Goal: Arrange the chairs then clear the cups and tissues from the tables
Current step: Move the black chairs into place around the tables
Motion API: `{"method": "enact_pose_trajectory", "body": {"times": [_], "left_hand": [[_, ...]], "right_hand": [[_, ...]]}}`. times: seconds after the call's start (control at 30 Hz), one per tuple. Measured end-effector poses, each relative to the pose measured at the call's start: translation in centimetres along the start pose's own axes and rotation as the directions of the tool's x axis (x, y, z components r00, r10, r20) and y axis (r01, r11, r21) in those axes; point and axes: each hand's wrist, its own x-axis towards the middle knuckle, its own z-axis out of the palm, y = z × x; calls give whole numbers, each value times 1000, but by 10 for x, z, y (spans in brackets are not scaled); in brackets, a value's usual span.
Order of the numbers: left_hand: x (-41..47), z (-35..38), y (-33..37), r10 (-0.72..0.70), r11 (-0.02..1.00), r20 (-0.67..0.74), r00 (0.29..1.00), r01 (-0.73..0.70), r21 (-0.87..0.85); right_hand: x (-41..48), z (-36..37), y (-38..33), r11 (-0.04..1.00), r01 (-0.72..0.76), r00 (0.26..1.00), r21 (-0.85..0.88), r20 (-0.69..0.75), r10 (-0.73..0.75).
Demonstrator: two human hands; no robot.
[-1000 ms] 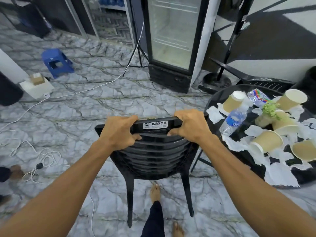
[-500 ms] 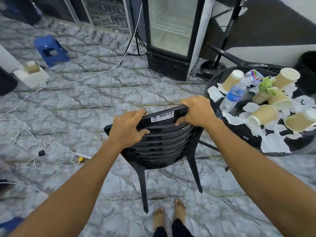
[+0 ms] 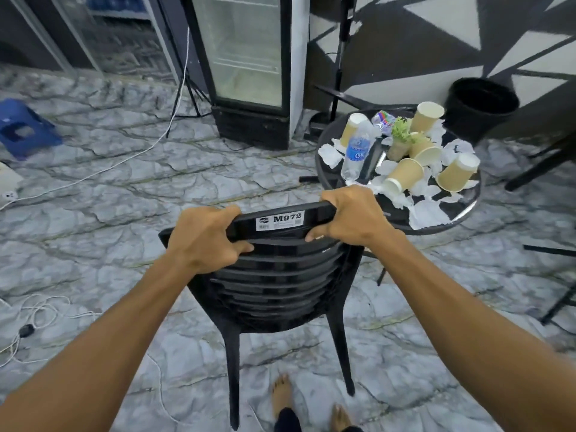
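Observation:
A black plastic chair [image 3: 274, 285] with a slatted back and an "M972" label stands in front of me, its back toward me. My left hand [image 3: 205, 241] and my right hand [image 3: 349, 216] both grip its top rail. To the right is a round black table [image 3: 402, 216] covered with several tan paper cups [image 3: 403, 174], most lying tipped over, crumpled white tissues [image 3: 427, 212], a clear water bottle [image 3: 357, 152] and a small green plant [image 3: 400, 132]. The chair's right side almost touches the table edge.
A glass-door fridge [image 3: 249, 67] stands ahead. A black bin [image 3: 481, 104] sits behind the table by the patterned wall. A blue stool [image 3: 21, 129] and white cables [image 3: 40, 310] lie on the marble floor at left. Black chair legs [image 3: 548, 160] show at far right. My bare feet [image 3: 282, 397] are below.
The chair, gripped in both hands, has shifted rightward and nearer to the table. The view has tilted up, showing the bin and more of the wall.

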Motion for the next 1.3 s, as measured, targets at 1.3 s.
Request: {"method": "enact_pose_trajectory", "body": {"times": [1.3], "left_hand": [[113,151,340,580,800,209,787,-502,-330]], "right_hand": [[-333,-100,208,814,-576,746,-69,-450,490]]}}
